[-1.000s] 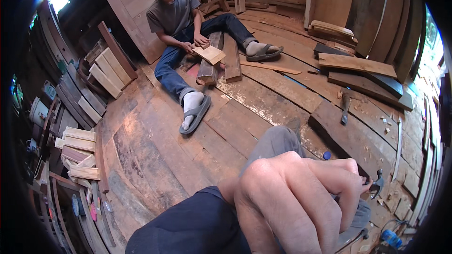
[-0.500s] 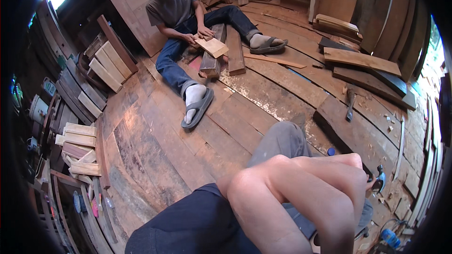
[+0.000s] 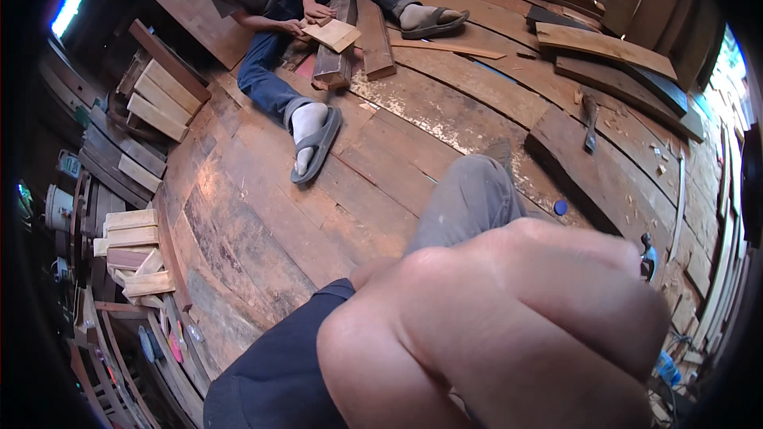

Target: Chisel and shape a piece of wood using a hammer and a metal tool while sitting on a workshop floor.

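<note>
Grey cloth trouser leg (image 3: 467, 200) is behind one bare hand (image 3: 493, 322); fingers are bent, their grasp I cannot tell.

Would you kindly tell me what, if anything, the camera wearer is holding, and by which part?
That cannot be told: the large near hand hides any grip. A hammer's metal head shows beside it, but its handle is hidden.

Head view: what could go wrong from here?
The near hand fills much of the lower picture, so a slip behind it could go unseen. The hammer head shows just past its edge; how firmly it is held is hidden, so it might slip. The loosely piled wood blocks at left might slide if bumped.
</note>
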The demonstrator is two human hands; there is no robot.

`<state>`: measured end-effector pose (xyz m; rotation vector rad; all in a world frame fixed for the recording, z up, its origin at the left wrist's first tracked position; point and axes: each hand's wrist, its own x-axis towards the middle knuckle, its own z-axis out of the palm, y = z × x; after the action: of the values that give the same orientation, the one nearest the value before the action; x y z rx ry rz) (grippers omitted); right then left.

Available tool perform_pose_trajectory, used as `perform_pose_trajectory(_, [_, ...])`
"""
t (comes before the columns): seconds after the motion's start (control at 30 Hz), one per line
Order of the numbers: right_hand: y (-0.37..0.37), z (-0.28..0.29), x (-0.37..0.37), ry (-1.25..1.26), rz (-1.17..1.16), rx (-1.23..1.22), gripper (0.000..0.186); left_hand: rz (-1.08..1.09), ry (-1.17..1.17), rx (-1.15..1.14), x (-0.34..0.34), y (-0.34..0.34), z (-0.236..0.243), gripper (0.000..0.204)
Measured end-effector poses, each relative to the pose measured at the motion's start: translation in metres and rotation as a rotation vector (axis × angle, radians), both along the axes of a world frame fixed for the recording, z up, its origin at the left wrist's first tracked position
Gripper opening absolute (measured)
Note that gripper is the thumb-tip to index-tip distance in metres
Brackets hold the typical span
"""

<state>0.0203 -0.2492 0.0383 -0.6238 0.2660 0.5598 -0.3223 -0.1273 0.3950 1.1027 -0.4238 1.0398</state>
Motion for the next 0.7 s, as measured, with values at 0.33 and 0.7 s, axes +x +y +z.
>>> perform_pose_trajectory(0.33, [-0.019,-0.006,0.006,0.018,-0.055,-0.036,0.039,-0.089,0.116,-0.027,0.002,-0.008,0.011,0.020])
perform_pose_trajectory(0.7, [-0.021,0.003,0.004,0.013,-0.083,-0.061,0.040,-0.139,0.114,0.003,-0.007,-0.017,0.018,0.009])
